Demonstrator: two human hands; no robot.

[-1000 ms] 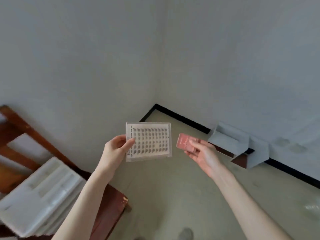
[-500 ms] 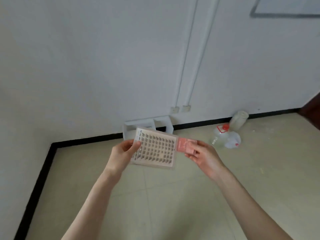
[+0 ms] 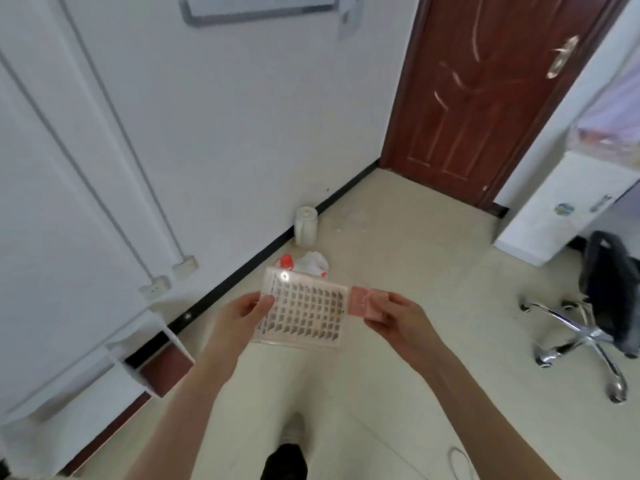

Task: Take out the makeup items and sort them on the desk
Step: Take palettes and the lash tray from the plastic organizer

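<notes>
While the left hand (image 3: 239,315) pinches the left edge of a clear lash tray (image 3: 304,315) held above the floor (image 3: 398,393), the right hand (image 3: 398,317) grips a small pink case (image 3: 362,303) just beside it.

Our two forearms are bare from the bottom of the view up to the wrists; we see no sleeves, cuffs, watches or bracelets on them. Our left hand (image 3: 239,315) and right hand (image 3: 398,318) carry no gloves, and we can make out no rings on the fingers (image 3: 266,301). The thumbnail on our left hand looks short and plain; any polish is too blurred for us to tell. Below, between our arms, we see light, pale trousers (image 3: 294,386) covering our legs, and at the bottom edge a dark shoe (image 3: 285,464) with a paler, greyish toe.
</notes>
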